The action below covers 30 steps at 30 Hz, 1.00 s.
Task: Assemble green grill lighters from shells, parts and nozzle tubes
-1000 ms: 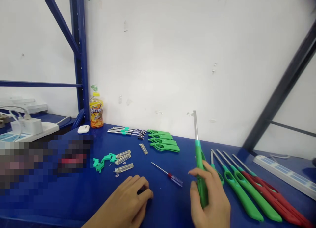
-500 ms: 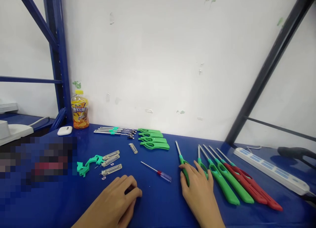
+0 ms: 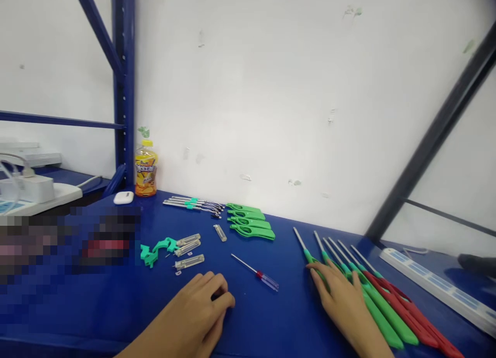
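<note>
My right hand point(image 3: 346, 304) lies flat with fingers stretched over the handle of a green long-nosed lighter point(image 3: 310, 255) at the left end of a row of green lighters point(image 3: 377, 301) and red lighters point(image 3: 406, 309) on the blue table point(image 3: 271, 316). My left hand point(image 3: 201, 311) rests on the table with its fingers curled under; I cannot see anything in it. A small red-handled screwdriver point(image 3: 258, 273) lies between my hands. Ahead of the left hand lie metal lighter inserts point(image 3: 188, 250) and green plastic pieces point(image 3: 155, 249).
Green handle shells point(image 3: 250, 222) and metal tubes point(image 3: 194, 204) lie near the wall. An orange drink bottle point(image 3: 145, 170) and a white earbud case point(image 3: 123, 197) stand by the blue rack post point(image 3: 124, 84). A white power strip point(image 3: 437, 288) lies at the right.
My right hand held the green lighter upright, then laid it down at the left end of the row and now lies flat on it. The left hand has not moved.
</note>
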Each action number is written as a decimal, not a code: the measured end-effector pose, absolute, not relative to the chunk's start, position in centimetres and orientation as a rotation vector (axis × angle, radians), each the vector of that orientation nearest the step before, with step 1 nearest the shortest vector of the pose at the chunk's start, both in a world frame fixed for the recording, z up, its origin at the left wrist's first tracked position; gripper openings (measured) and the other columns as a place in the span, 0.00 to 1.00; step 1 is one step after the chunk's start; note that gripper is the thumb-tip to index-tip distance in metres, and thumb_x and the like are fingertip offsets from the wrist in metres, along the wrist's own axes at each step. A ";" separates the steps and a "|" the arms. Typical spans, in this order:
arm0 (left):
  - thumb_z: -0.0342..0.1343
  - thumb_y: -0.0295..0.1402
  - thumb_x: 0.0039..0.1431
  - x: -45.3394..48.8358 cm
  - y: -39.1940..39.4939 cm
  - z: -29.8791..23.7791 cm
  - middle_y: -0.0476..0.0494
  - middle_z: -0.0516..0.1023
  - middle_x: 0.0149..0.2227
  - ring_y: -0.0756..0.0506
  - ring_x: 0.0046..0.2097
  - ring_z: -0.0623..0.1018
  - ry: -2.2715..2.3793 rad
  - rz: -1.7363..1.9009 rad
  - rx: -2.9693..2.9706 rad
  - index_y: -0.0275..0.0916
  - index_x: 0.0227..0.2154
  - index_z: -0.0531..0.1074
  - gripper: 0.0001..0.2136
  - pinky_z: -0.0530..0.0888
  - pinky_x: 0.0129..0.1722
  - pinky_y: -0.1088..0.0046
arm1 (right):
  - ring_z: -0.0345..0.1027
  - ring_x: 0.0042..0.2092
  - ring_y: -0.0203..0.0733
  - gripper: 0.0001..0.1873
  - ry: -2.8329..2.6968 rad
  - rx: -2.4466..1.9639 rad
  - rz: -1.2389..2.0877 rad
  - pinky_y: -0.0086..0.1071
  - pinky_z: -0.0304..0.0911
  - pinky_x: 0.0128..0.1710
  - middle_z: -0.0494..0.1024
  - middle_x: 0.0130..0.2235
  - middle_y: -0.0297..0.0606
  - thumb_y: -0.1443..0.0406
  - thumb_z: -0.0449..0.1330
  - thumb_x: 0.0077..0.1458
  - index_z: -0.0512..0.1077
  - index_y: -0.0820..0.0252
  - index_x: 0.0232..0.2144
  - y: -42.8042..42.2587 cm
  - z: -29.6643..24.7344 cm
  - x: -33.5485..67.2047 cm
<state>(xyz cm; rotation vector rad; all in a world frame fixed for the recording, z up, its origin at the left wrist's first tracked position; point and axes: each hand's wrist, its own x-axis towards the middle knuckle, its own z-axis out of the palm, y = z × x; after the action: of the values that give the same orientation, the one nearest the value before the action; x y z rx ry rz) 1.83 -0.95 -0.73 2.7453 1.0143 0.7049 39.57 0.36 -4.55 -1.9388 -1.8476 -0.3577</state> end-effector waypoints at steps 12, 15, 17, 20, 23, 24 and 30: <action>0.67 0.36 0.69 2.7 2.1 -5.3 0.49 0.78 0.38 0.46 0.37 0.75 1.009 0.902 3.034 0.45 0.40 0.79 0.04 0.64 0.35 0.68 | 0.71 0.63 0.59 0.12 -2.574 -1.108 -0.822 0.67 0.49 0.72 0.82 0.52 0.47 0.69 0.56 0.69 0.78 0.53 0.48 8.0 1.3 19.3; 0.69 0.38 0.67 2.9 2.6 -5.9 0.50 0.78 0.38 0.47 0.36 0.74 1.001 0.934 3.021 0.46 0.39 0.80 0.05 0.63 0.34 0.68 | 0.75 0.57 0.52 0.10 -2.638 -1.116 -0.868 0.62 0.54 0.71 0.81 0.48 0.43 0.69 0.61 0.68 0.78 0.54 0.49 11.0 2.6 15.2; 0.69 0.40 0.66 3.3 3.0 -6.2 0.51 0.79 0.38 0.47 0.35 0.73 1.007 0.946 3.011 0.46 0.38 0.80 0.06 0.62 0.33 0.68 | 0.75 0.56 0.51 0.11 -2.630 -1.193 -0.902 0.59 0.64 0.65 0.81 0.52 0.43 0.63 0.62 0.71 0.77 0.57 0.53 13.5 3.0 13.7; 0.70 0.40 0.65 4.0 3.9 -6.8 0.52 0.77 0.34 0.49 0.32 0.72 1.055 0.929 2.974 0.43 0.32 0.78 0.10 0.62 0.31 0.70 | 0.76 0.55 0.51 0.20 -2.607 -1.355 -0.903 0.50 0.75 0.53 0.77 0.59 0.45 0.58 0.65 0.70 0.74 0.59 0.59 16.9 3.1 12.4; 0.71 0.37 0.64 4.7 4.8 -7.6 0.53 0.74 0.30 0.50 0.30 0.70 1.119 0.895 2.921 0.42 0.31 0.76 0.10 0.62 0.29 0.71 | 0.77 0.54 0.50 0.20 -2.602 -1.484 -0.855 0.50 0.76 0.53 0.77 0.59 0.45 0.58 0.65 0.70 0.73 0.59 0.60 19.1 2.8 11.9; 0.71 0.37 0.64 4.8 5.0 -7.8 0.53 0.73 0.30 0.49 0.30 0.70 1.129 0.890 2.906 0.42 0.31 0.76 0.11 0.61 0.29 0.70 | 0.77 0.54 0.50 0.20 -2.605 -1.510 -0.834 0.50 0.76 0.53 0.77 0.60 0.45 0.58 0.65 0.70 0.73 0.58 0.60 19.5 2.7 11.9; 0.65 0.35 0.68 4.5 5.3 -9.1 0.54 0.73 0.29 0.50 0.29 0.71 1.184 0.928 2.818 0.43 0.33 0.75 0.08 0.65 0.31 0.72 | 0.77 0.54 0.50 0.20 -2.644 -1.489 -0.723 0.49 0.76 0.53 0.77 0.60 0.45 0.58 0.65 0.70 0.73 0.59 0.59 19.8 2.3 13.6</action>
<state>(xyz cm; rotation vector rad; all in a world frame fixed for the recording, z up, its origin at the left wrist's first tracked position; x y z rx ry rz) 4.49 5.26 -9.08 2.8176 1.1840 0.9277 13.59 19.82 2.29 -1.4893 -2.6442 -0.7231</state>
